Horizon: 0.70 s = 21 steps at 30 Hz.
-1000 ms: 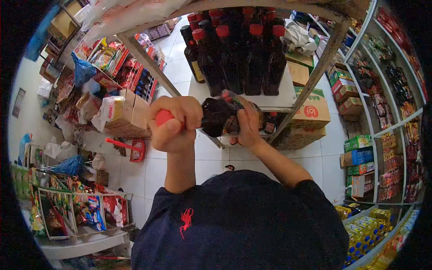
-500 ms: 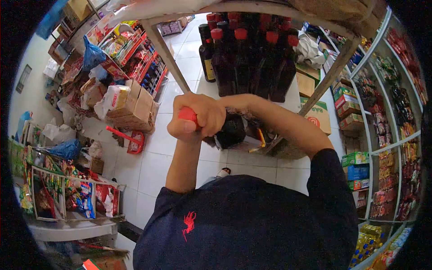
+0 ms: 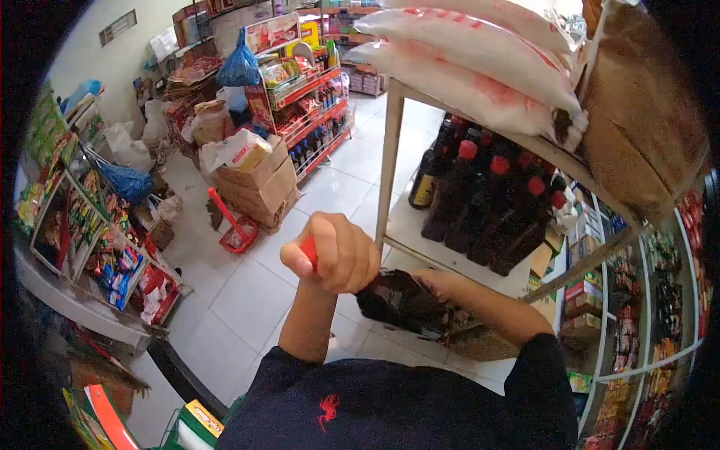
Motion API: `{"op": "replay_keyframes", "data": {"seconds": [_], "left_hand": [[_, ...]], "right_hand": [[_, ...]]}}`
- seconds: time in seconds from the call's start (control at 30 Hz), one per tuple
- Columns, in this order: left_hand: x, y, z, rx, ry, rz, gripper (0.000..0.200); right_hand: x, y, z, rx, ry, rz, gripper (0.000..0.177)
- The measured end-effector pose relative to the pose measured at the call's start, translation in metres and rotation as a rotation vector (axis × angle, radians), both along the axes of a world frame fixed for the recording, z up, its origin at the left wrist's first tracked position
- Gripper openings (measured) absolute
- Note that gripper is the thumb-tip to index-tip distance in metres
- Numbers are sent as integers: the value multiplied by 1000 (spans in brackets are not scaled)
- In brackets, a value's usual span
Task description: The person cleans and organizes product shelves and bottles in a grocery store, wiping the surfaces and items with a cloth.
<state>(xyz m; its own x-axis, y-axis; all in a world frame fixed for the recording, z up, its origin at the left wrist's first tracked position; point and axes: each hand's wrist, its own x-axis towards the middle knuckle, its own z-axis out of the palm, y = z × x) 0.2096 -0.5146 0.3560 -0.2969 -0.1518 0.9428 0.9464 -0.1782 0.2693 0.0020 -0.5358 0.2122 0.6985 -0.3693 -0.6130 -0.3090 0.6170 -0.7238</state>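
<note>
My left hand [image 3: 334, 255] is closed in a fist, with the red cap [image 3: 309, 252] of a bottle showing between thumb and fingers. Out of its right side runs the dark bottle [image 3: 401, 300], tilted nearly sideways in front of my chest. Around the body of that bottle lies my right hand [image 3: 439, 285]; its fingertips are partly hidden. Just beyond, several dark bottles with red caps [image 3: 480, 199] stand upright on a white shelf [image 3: 442, 255].
White sacks [image 3: 480, 82] and a brown sack [image 3: 645, 112] lie on the shelf top above the bottles. Left of the tiled aisle [image 3: 255, 300] are cardboard boxes [image 3: 259, 180], a red dustpan [image 3: 240, 234] and a snack rack [image 3: 300, 105]. Packed shelves [image 3: 645, 322] line the right.
My view has turned left and lifted, so the shelf now appears further right. My right hand has shifted from beside my left fist to the bottle's body. The left keeps its grip.
</note>
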Motion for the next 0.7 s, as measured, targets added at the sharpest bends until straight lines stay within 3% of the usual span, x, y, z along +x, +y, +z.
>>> {"op": "replay_keyframes", "data": {"seconds": [0.03,0.1,0.17,0.23,0.3,0.33,0.37,0.43,0.47,0.53,0.57,0.63,0.7], "left_hand": [[2,-2,0,-12,-1,-2,21],[5,-3,-5,43,-52,30,21],[6,-6,-16,158,-73,37,20],[8,-12,-24,380,-128,18,19],[13,-11,-24,365,-129,19,20],[16,-10,-24,396,-180,128,21],[21,-10,-25,433,-235,235,22],[27,-13,-28,454,-258,280,20],[31,-14,-27,492,-286,369,17],[37,-19,-29,530,-319,450,15],[41,-21,-31,552,-353,552,16],[44,-25,-34,571,-384,634,16],[44,-27,-34,759,-507,883,15]], "right_hand": [[21,27,50,-30,-119,-93,38],[35,25,55,-153,-157,-99,38],[54,34,68,-42,-311,-309,39],[65,31,71,-77,-271,-414,39],[69,33,86,-603,-370,-298,38],[72,29,75,-882,-407,-320,40],[78,32,74,-887,-410,-326,40],[89,40,76,-1188,-323,-531,49],[95,45,75,-1194,-322,-540,49],[107,59,66,-1453,-24,-716,69],[114,68,49,-1449,-18,-725,69],[126,81,20,-1679,378,-693,85],[131,80,23,-1607,339,-629,87]]}}
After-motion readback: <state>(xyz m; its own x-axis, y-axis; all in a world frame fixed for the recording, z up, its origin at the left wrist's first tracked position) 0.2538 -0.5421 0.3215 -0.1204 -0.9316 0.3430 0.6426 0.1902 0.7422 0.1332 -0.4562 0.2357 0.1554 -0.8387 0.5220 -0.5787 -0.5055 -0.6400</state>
